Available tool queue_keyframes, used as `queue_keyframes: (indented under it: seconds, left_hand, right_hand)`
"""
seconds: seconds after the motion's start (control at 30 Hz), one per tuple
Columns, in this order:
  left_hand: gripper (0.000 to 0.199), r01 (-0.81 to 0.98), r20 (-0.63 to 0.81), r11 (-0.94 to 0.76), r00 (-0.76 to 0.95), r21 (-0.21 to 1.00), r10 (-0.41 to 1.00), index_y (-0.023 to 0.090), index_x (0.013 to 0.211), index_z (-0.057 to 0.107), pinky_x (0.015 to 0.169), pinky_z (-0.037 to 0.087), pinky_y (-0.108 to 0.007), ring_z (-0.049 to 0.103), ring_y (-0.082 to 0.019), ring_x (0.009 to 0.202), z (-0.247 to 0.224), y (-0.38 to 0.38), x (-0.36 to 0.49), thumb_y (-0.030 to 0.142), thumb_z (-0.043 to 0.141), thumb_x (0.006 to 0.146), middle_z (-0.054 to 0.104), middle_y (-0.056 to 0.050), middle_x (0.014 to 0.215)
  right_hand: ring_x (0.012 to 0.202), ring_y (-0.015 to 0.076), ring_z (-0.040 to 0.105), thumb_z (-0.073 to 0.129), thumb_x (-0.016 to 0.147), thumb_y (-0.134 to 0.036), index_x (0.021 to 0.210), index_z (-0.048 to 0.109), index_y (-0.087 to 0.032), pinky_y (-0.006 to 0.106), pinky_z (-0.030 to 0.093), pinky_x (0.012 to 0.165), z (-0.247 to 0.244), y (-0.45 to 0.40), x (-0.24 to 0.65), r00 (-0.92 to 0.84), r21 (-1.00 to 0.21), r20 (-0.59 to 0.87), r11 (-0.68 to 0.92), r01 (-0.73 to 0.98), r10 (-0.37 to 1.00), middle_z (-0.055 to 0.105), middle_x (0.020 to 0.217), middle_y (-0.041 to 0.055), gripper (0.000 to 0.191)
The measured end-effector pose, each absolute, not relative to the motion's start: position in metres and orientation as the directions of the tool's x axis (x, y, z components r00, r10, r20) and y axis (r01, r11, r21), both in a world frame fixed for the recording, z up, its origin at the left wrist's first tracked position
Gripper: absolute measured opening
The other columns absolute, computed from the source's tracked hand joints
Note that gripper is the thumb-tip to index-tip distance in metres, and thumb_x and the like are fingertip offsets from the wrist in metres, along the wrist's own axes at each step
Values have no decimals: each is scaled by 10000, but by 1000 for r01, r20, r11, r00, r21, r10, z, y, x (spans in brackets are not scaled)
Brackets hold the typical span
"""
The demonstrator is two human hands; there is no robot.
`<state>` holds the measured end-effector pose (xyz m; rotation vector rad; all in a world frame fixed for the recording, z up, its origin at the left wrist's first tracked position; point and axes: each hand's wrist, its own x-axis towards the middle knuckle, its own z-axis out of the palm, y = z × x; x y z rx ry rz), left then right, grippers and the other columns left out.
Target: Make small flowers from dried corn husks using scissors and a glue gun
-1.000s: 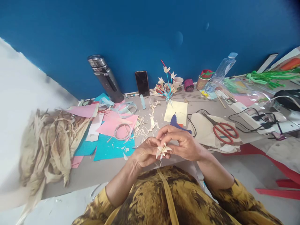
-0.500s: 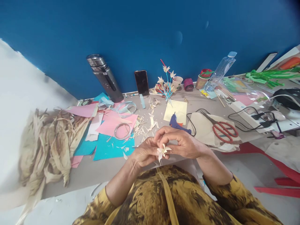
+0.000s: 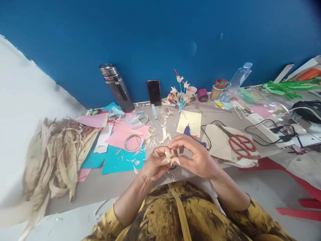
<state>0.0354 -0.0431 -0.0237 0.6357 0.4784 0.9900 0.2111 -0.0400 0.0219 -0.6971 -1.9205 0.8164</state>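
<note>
A small cream-coloured artificial flower (image 3: 171,158) with pointed petals is pinched in my left hand (image 3: 154,163), its face turned up toward me. My right hand (image 3: 198,157) curves around the flower's right side. The thumb of that hand is at a petal tip, and its index finger arches over to the left fingertips, leaving a gap between finger and thumb. A small pale piece shows in this gap; whether it belongs to the flower I cannot tell. Just beyond the right hand lies a blue glue gun (image 3: 188,131), partly hidden. The flower's underside is covered by my fingers.
Similar flowers on blue stems (image 3: 181,97) stand at the back. Red-handled scissors (image 3: 242,145) lie on pale cloth at right, beside a power strip (image 3: 265,129) with cables. Coloured paper (image 3: 122,162), a tape roll (image 3: 132,143) and dried husks (image 3: 60,157) cover the left. A flask (image 3: 119,88) leans against the wall.
My right fingers have opened wider and shifted slightly away from the flower. The flower is turned more toward the camera and sits a little further left. The whole view has shifted slightly.
</note>
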Motion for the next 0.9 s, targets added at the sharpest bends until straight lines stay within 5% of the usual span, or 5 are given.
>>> queue_keyframes:
  seconds: [0.13, 0.23, 0.4, 0.67, 0.9]
  left_hand:
    - [338, -653, -25, 348, 449, 673, 893, 138, 630, 604, 589, 432, -232, 556, -102, 594, -19, -44, 37, 284, 908, 614, 587, -7, 682]
    - [322, -645, 0, 310, 433, 699, 901, 143, 660, 618, 624, 455, -260, 607, -138, 650, -19, -45, 37, 303, 896, 641, 589, -9, 717]
    - [296, -613, -6, 227, 341, 757, 940, 138, 661, 653, 602, 431, -235, 562, -106, 624, -16, -48, 38, 292, 904, 632, 582, 1, 707]
    - [274, -596, -66, 229, 282, 770, 957, 136, 646, 698, 616, 425, -229, 553, -96, 637, -20, -56, 43, 299, 916, 617, 604, -9, 736]
    - [273, -607, -73, 253, 304, 754, 950, 149, 684, 686, 642, 439, -235, 560, -109, 673, -24, -64, 45, 304, 905, 637, 589, -1, 734]
  right_hand:
    - [996, 213, 615, 738, 866, -201, 1006, 608, -220, 317, 516, 771, 23, -49, 210, -280, -684, 632, 690, 236, 722, 641, 1104, 94, 191]
    - [1011, 226, 619, 741, 860, -191, 991, 611, -219, 363, 525, 851, 26, -55, 210, -280, -588, 705, 757, 283, 652, 622, 1084, 98, 186]
    - [922, 205, 636, 682, 897, -151, 980, 651, -235, 338, 542, 772, 24, -58, 206, -273, -495, 760, 798, 344, 589, 617, 1036, 89, 122]
    - [832, 200, 614, 684, 864, -98, 933, 652, -222, 350, 524, 724, 15, -61, 204, -236, -485, 777, 793, 368, 584, 630, 967, 84, 145]
    - [806, 210, 648, 642, 878, -130, 915, 651, -218, 366, 547, 708, 10, -71, 200, -163, -597, 728, 733, 326, 666, 657, 929, 84, 96]
